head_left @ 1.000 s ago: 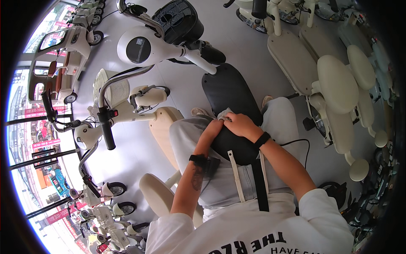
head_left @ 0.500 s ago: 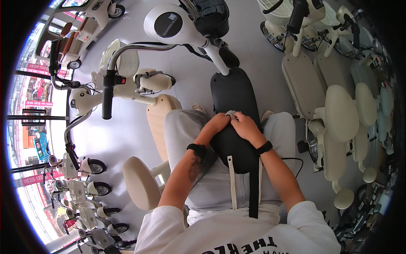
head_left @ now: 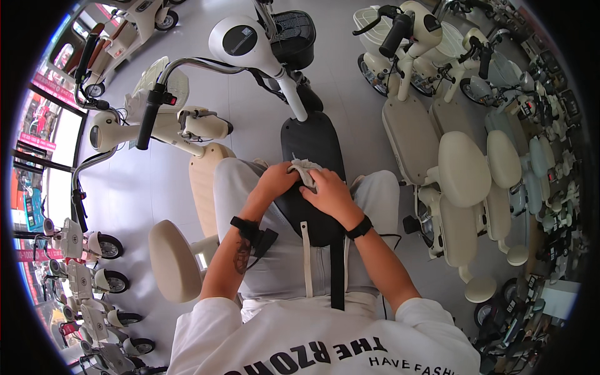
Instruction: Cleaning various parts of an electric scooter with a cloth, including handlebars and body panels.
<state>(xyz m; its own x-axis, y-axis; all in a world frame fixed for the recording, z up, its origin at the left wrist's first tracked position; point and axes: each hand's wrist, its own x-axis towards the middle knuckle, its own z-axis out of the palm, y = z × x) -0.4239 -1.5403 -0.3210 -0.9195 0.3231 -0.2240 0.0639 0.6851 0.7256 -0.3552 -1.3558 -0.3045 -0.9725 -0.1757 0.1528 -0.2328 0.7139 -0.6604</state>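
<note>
"Where are the hands?"
"Close together: left hand point(head_left: 278, 180) and right hand point(head_left: 330, 196) both pinch a grey cloth point(head_left: 305, 167) over the black footboard point(head_left: 312, 139)."
"And the forearms point(head_left: 389, 265)?"
"Slanting inward, elbows wide."
"Around that?"
"Smooth grey floor point(head_left: 353, 131), a cream scooter point(head_left: 170, 134) at left, more cream scooters point(head_left: 406, 140) at right, tall windows point(head_left: 65, 132) far left."
</note>
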